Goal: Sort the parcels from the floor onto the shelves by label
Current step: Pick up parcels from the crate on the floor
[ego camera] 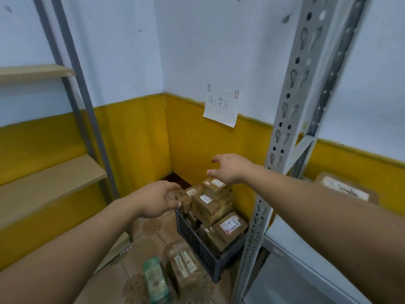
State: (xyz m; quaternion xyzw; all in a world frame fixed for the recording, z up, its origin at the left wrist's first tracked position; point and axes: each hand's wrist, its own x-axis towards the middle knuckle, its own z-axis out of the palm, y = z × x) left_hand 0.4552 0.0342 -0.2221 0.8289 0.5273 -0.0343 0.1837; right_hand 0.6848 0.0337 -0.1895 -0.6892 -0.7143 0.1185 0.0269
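Small parcel storeroom: slotted metal shelving upright (291, 119), bare wooden shelves (50, 178), labelled cardboard parcels (215, 205) heaped in black crate (197, 242), handwritten paper sign (221, 108) taped to wall.

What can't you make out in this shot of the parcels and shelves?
Head view:
1. Labels on the parcels in the crate: too small, blurred.
2. Lower parcels: hidden by the crate wall and those stacked above.
3. Right-shelf parcel: near edge behind the right forearm.
4. Left hand: its own back hides whether fingertips touch a parcel.
5. Green packet on the floor: blurred print.
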